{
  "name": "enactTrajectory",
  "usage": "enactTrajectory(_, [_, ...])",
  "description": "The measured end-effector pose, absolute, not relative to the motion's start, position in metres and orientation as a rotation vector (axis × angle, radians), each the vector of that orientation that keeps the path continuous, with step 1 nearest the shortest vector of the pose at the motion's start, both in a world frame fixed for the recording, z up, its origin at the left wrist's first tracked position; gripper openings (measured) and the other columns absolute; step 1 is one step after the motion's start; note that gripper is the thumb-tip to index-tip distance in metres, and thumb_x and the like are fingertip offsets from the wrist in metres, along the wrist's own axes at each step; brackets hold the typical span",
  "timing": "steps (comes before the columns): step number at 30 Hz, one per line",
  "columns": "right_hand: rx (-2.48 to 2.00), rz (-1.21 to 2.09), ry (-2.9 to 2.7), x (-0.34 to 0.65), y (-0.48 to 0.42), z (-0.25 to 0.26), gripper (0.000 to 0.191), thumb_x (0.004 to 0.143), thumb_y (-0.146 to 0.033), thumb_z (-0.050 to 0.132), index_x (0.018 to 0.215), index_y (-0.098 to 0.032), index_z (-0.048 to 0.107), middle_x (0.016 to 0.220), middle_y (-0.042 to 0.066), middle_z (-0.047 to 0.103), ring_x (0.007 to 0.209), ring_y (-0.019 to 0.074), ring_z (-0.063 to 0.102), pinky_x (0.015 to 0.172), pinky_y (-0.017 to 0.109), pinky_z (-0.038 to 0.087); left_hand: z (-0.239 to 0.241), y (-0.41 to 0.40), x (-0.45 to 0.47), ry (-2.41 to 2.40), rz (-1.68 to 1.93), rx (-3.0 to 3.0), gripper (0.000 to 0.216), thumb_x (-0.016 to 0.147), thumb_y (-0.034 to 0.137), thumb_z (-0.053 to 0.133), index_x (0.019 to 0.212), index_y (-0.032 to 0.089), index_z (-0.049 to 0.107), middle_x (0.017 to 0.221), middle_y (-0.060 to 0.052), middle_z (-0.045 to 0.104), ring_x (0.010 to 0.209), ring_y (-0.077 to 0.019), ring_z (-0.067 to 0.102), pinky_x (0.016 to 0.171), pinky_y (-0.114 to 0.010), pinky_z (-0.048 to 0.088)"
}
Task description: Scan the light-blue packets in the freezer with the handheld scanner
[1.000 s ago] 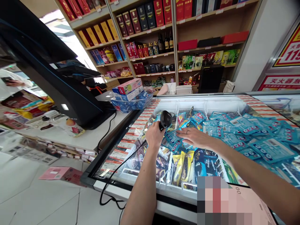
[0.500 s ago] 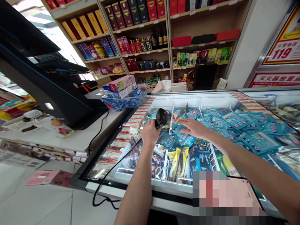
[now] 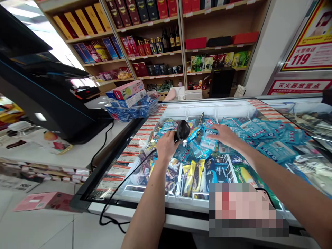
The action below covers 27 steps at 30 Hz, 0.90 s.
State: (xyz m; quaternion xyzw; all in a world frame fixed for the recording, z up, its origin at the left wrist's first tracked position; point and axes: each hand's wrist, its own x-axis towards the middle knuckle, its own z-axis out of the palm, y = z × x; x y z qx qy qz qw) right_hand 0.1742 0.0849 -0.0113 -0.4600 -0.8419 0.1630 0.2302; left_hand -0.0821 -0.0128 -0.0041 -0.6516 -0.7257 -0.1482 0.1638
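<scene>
My left hand [image 3: 166,146] is closed round the grip of a black corded barcode scanner [image 3: 182,130], whose head points down at the blue ice-cream packets [image 3: 199,145] in an open chest freezer [image 3: 181,204]. My right hand [image 3: 225,135] lies flat with fingers spread on top of the blue packets just right of the scanner. Yellow wrapped bars [image 3: 193,174] sit in the compartment nearer me. The scanner's black cable [image 3: 114,193] runs down over the freezer's front edge.
A white counter [image 3: 77,155] at left carries a black checkout terminal [image 3: 44,103] and a blue basket of boxes [image 3: 132,105]. Wooden shelves [image 3: 166,34] of boxed goods and bottles stand behind. A pink box [image 3: 38,202] lies on the floor.
My right hand has slid farther back and to the right across the blue packets. The scanner in my left hand has shifted slightly toward the packets.
</scene>
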Motion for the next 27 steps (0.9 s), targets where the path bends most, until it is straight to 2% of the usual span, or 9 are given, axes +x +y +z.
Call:
enactTrajectory(4, [-1.286,0.782,-1.943,0.201,0.08,-0.014,0.038,0.077,-0.049,0.05,0.103,-0.021,0.05,0.088,0.007,0.062,0.06,0.0209,0.063,0.054,0.035,0.05,-0.002,-0.016,-0.074,-1.919,-0.383,-2.037,0.03,0.078,0.034,0.049,0.106,0.024,0.051,0.101,-0.005,0.06,0.094,-0.0211,0.056,0.067,-0.028,0.04])
enactTrajectory(10, [-1.151,1.048,-1.607,0.214,0.073,-0.032,0.03,0.074,-0.043,0.056,0.094,-0.023,0.045,0.082,0.003,0.064,0.067,0.0226,0.065,0.062,0.04,0.054,-0.003,-0.017,-0.061,-1.716,-0.343,-2.294,0.034,0.076,0.032,0.052,0.108,0.024,0.05,0.101,-0.004,0.06,0.092,-0.0195,0.056,0.067,-0.028,0.041])
enactTrajectory(16, [-1.199,0.914,-1.622,0.215,0.074,-0.043,0.031,0.074,-0.047,0.053,0.094,-0.024,0.048,0.074,0.001,0.065,0.066,0.022,0.064,0.063,0.041,0.054,-0.004,-0.016,-0.051,-1.719,-0.304,-2.37,0.035,0.077,0.031,0.049,0.111,0.024,0.049,0.1,-0.005,0.06,0.094,-0.0193,0.055,0.069,-0.028,0.041])
enactTrajectory(27, [-1.275,0.743,-1.727,0.215,0.075,-0.047,0.035,0.077,-0.05,0.049,0.1,-0.024,0.047,0.073,0.001,0.064,0.068,0.0229,0.064,0.066,0.039,0.051,-0.006,-0.016,-0.045,-1.672,-0.278,-2.385,0.034,0.077,0.032,0.049,0.11,0.024,0.049,0.096,-0.004,0.06,0.089,-0.0198,0.056,0.063,-0.027,0.039])
